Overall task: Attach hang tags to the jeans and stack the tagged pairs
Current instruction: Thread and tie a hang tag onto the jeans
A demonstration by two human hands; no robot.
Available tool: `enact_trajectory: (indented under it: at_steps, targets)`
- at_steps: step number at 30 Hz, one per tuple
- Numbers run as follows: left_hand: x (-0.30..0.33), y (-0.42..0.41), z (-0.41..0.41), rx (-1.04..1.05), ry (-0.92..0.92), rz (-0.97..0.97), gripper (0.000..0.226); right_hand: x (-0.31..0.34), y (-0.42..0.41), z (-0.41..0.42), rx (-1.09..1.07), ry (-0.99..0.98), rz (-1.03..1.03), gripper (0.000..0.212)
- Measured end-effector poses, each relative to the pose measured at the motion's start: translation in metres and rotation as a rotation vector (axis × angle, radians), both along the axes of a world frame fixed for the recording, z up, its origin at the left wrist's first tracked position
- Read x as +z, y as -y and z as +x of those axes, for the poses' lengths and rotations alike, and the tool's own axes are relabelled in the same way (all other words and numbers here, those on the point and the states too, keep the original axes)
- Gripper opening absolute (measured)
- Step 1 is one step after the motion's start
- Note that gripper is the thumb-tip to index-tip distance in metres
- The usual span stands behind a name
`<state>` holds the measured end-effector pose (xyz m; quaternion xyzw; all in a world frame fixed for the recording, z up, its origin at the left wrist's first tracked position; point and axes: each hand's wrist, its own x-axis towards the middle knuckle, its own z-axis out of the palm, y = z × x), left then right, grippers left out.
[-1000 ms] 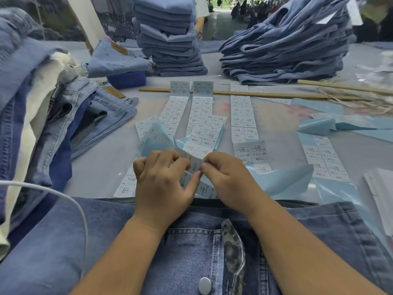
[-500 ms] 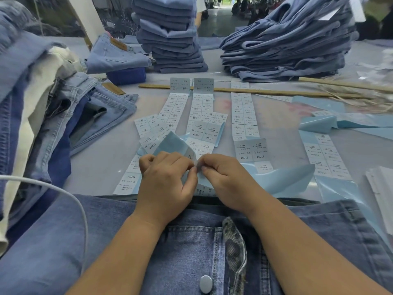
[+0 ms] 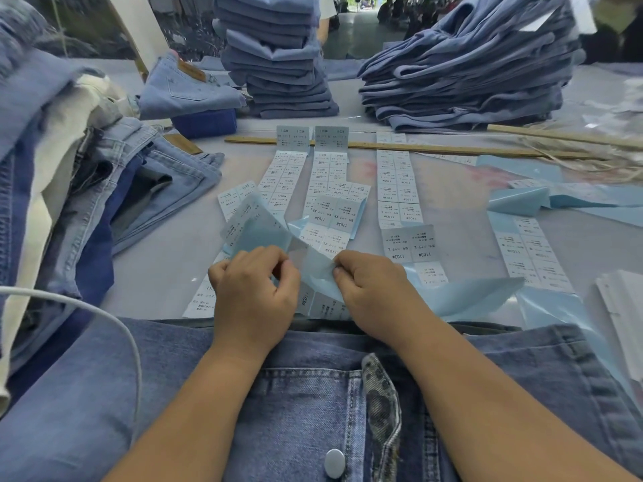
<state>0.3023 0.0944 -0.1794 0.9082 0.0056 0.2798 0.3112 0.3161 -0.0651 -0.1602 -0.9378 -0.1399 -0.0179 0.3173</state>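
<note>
— Right under our arms lie the jeans (image 3: pixel 313 405), waistband up, metal button (image 3: pixel 334 463) showing, no tag on them yet that we can see.

— And just past the waistband?

— Our left hand (image 3: pixel 255 297) and right hand (image 3: pixel 377 295) are both curled onto one label strip (image 3: pixel 318 283), each pinching it between thumb and fingertips; the pale blue backing curls up between them. We judge we are at the peeling step: freeing one printed label before it goes anywhere near the denim.

— What does the next move call for?

— A slow pull, we think, the right hand drawing the label off while the left pins the backing, so the paper doesn't tear or fold onto itself. Then it has to come back to the waistband.

— Farther out?

— More label strips (image 3: pixel 395 179) in rows on the table (image 3: pixel 167 259), a wooden ruler (image 3: pixel 452 147) across their far ends, loose jeans heaped at the left (image 3: pixel 104 189).

— And the stacking?

— Folded stacks (image 3: pixel 282 64) stand at the far edge; this pair isn't ready to join them.
</note>
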Motion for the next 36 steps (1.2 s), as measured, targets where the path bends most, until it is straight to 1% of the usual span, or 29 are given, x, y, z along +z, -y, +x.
enact_trajectory:
  at_steps: [5, 7, 12, 16, 19, 24, 27, 30, 32, 34, 36]
  targets:
    - [0.006, -0.004, -0.004, 0.048, 0.012, -0.211, 0.025, -0.002, 0.000, 0.003, -0.089, 0.074, -0.100, 0.023]
    - [0.008, -0.005, -0.007, 0.065, 0.005, -0.260, 0.025, -0.002, 0.000, 0.005, -0.118, 0.131, -0.140, 0.021]
    - [0.012, -0.010, -0.012, 0.076, 0.046, -0.310, 0.025, -0.005, -0.002, 0.006, -0.184, 0.240, -0.264, 0.028]
    - [0.023, -0.012, -0.020, 0.070, 0.101, -0.337, 0.025, -0.001, -0.004, 0.002, -0.237, 0.270, -0.330, 0.023]
    - [0.031, -0.008, -0.029, 0.054, 0.096, -0.339, 0.024, 0.008, -0.006, -0.003, -0.236, 0.266, -0.348, 0.022]
    - [0.045, 0.018, -0.046, -0.002, 0.043, -0.345, 0.025, 0.034, 0.000, -0.026, -0.199, 0.336, -0.201, 0.034]
    - [0.055, 0.039, -0.053, -0.042, -0.023, -0.396, 0.026, 0.054, 0.028, -0.055, -0.259, 0.353, -0.145, 0.031]
    - [0.066, 0.067, -0.064, -0.156, -0.141, -0.471, 0.027, 0.065, 0.065, -0.098, -0.283, 0.472, -0.146, 0.023]
    - [0.072, 0.092, -0.072, -0.248, -0.214, -0.502, 0.027, 0.066, 0.089, -0.126, -0.287, 0.545, -0.166, 0.025]
    - [0.077, 0.122, -0.079, -0.339, -0.283, -0.534, 0.031, 0.063, 0.109, -0.147, -0.297, 0.566, -0.182, 0.028]
    - [0.078, 0.150, -0.085, -0.418, -0.378, -0.600, 0.028, 0.059, 0.128, -0.161, -0.310, 0.575, -0.179, 0.023]
